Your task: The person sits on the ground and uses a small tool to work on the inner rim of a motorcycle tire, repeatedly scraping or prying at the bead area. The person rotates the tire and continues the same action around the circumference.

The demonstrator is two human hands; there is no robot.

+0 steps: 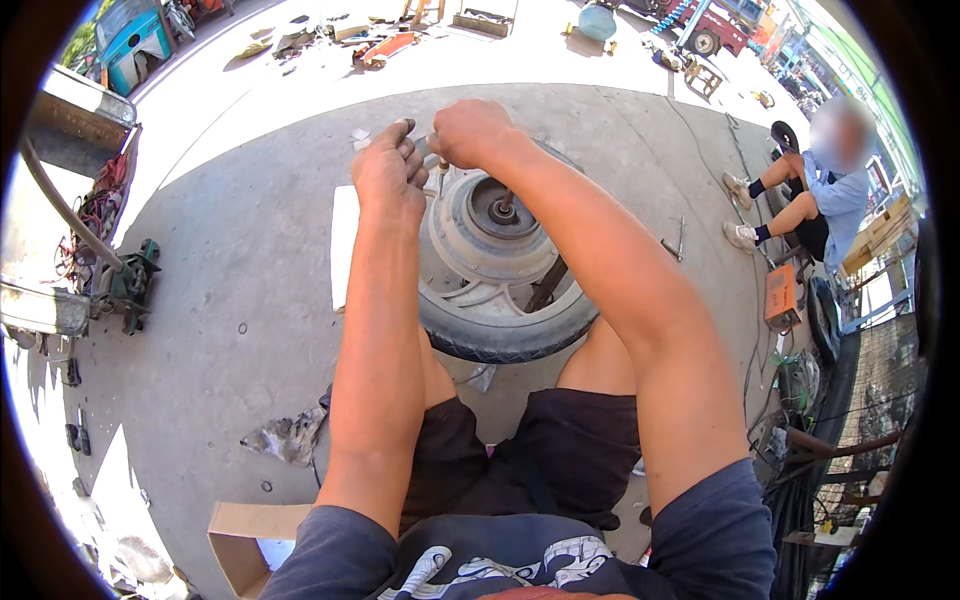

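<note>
A motor wheel (465, 225) with a black tire (497, 345) and grey hub lies before me, between my legs. A central axle (505, 208) points up. My right hand (470, 130) is closed over the wheel's far left part, gripping a slim tool (442, 172) that points down beside the hub. My left hand (392, 165) is beside it at the wheel's left edge, fingers curled; what they hold, if anything, I cannot make out. A white board or sheet (342, 250) shows just left of the wheel.
At right a seated person (830, 190) is near an orange box (782, 298), cables and metal rods (680, 240). A wheeled jack (128, 285) stands left. A crumpled rag (285, 435) and cardboard box (240, 530) are low left. Scattered parts (385, 50) lie in sunlight beyond.
</note>
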